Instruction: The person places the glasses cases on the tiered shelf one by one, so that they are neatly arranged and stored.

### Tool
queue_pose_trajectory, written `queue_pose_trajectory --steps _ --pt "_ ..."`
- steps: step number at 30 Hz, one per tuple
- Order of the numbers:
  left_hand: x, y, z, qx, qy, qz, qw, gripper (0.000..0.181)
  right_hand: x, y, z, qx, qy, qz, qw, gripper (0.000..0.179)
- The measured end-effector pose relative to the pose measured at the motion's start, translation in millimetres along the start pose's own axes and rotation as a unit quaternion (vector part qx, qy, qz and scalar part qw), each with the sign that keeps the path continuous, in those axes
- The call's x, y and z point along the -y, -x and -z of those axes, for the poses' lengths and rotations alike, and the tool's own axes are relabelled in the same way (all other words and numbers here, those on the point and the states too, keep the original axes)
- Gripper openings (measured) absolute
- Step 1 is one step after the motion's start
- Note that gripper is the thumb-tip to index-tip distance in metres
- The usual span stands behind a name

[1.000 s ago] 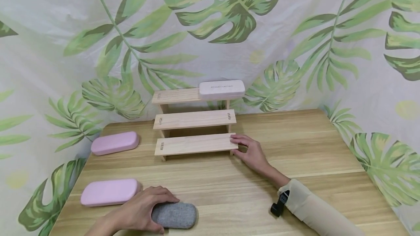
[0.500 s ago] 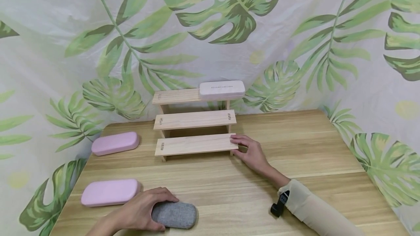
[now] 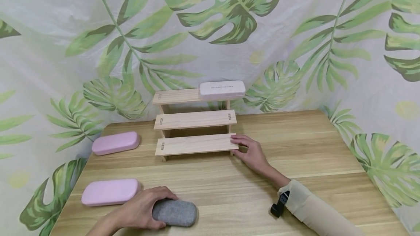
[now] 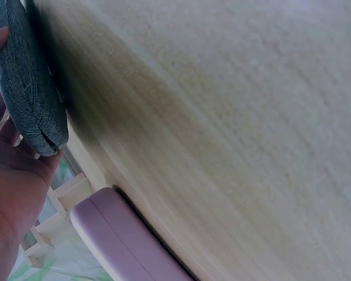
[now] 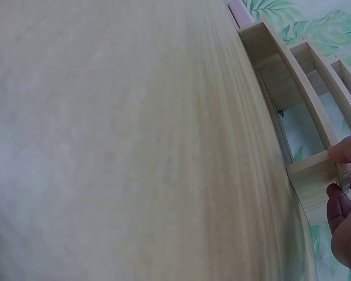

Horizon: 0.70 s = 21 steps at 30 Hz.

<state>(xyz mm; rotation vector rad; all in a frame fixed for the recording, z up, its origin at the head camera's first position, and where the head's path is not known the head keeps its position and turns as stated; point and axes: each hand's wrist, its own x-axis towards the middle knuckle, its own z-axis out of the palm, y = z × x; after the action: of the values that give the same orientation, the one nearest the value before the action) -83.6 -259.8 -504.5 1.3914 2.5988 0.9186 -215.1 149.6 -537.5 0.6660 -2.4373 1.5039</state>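
A grey fabric glasses case [image 3: 175, 212] lies near the front of the table, gripped at its left end by my left hand [image 3: 146, 208]. In the left wrist view, the fingers and thumb curl round the case [image 4: 32, 82], and a dark shadow runs beside it; whether it is off the table I cannot tell. My right hand [image 3: 252, 154] pinches the right end of the lowest step of a three-tier wooden stand [image 3: 195, 144], fingers on top. The right wrist view shows that hand [image 5: 348, 216] at the step's corner. A white glasses case [image 3: 222, 89] sits on the top tier's right half.
Two pink glasses cases are at the table's left: one farther back [image 3: 115, 143], one nearer [image 3: 110, 192], close behind my left wrist. The wooden table [image 3: 311, 148] meets a leaf-print cloth [image 3: 282, 28] at the back and sides.
The grey glasses case has shifted very slightly upward in the head view, with the left hand still gripping it. The right hand stays on the stand.
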Motion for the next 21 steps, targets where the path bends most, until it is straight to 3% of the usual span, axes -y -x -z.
queue_pose_trajectory --steps 10,21 --pt "1.3 -1.0 4.2 -0.015 0.016 0.02 0.9996 0.064 2 0.0 0 -0.001 -0.002 0.0 1.0 0.038" --pt "0.7 -6.8 13.7 -0.027 -0.023 0.037 0.9987 0.068 2 -0.2 0 0.0 -0.002 -0.009 1.0 0.037"
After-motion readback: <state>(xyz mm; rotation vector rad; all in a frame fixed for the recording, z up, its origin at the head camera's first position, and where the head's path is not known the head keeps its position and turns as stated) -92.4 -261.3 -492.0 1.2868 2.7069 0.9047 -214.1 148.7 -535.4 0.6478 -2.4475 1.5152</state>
